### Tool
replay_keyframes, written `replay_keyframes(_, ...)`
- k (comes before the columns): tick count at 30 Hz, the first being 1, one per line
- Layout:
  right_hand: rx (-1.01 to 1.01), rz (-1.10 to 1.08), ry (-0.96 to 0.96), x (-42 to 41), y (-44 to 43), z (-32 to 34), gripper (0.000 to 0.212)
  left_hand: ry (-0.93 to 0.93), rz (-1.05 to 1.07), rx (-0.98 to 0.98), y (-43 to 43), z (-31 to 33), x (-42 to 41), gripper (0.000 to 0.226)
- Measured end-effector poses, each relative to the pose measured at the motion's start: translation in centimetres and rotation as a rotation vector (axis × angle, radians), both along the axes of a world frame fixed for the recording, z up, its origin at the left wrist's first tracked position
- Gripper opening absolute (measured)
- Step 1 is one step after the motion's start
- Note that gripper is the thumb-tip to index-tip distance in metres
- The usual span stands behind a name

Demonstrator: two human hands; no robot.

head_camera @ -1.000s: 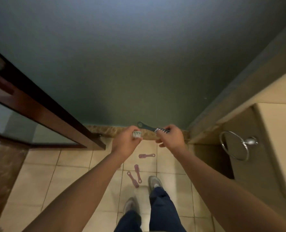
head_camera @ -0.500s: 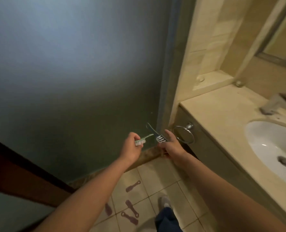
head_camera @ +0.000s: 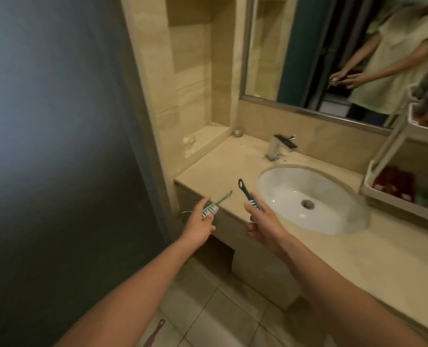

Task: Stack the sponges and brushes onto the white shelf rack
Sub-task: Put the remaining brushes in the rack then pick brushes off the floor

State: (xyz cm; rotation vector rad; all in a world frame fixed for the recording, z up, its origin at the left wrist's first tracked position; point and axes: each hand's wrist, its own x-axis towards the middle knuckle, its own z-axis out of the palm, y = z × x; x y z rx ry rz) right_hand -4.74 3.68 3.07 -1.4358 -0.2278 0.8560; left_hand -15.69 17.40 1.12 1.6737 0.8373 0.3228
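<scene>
Two brushes were held just off the vanity counter [head_camera: 233,159] edge, a light green brush [head_camera: 214,205] pinched at its bristle end by the left hand [head_camera: 199,225], a dark brush [head_camera: 248,194] pinched likewise by the right hand [head_camera: 263,226], handles pointed away, the white shelf rack [head_camera: 383,156] stood at far right beyond the sink basin [head_camera: 308,196], one purple brush [head_camera: 155,331] was seen on the floor tiles.

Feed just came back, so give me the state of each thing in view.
left hand: grips green brush at its bristle end
right hand: grips dark brush at its bristle end
faucet: no water running
white shelf rack: on counter, red items inside
pink brush: lying on floor
</scene>
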Motion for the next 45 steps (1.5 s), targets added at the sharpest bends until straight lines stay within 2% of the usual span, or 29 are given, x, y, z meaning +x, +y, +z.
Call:
replay_keyframes(7, 0.100, -0.261, 0.130, 8.1, -6.5, 1.0, 0.034, -0.159, -0.144, -0.200, -7.3, 2.7, 11.3, 0.050)
replay_keyframes(12, 0.106, -0.450, 0.143, 14.0, -10.9, 1.4, 0.028, -0.190, -0.243, -0.236, -11.7, 3.4, 18.0, 0.052)
replay_keyframes(18, 0.027, -0.502, 0.080, 19.0, -15.9, 1.0, 0.018, -0.186, -0.328, -0.317, -15.2, 3.1, 23.8, 0.059)
replay_keyframes(24, -0.050, -0.541, 0.071, 21.6, -20.1, 0.0, 0.026, -0.120, -0.396, -0.378, -19.1, 2.5, 29.2, 0.042)
replay_keyframes(30, -0.088, -0.670, 0.071, 24.2, -23.4, -0.4, 0.030, -0.033, -0.530, -0.328, -22.9, 1.8, 34.2, 0.013)
replay_keyframes(34, -0.137, -0.830, 0.050, 26.0, -25.0, -0.3, 0.025, 0.004, -0.656, -0.248, -25.0, 1.8, 38.1, 0.022)
replay_keyframes(41, -0.289, -1.073, -0.029, 28.4, -27.7, -0.3, 0.025, -0.026, -0.802, -0.203, -27.3, 2.0, 43.4, 0.016)
replay_keyframes(45, -0.336, -1.141, -0.042, 29.9, -29.8, -0.6, 0.020, -0.017, -0.886, -0.179, -29.1, 1.4, 45.6, 0.020)
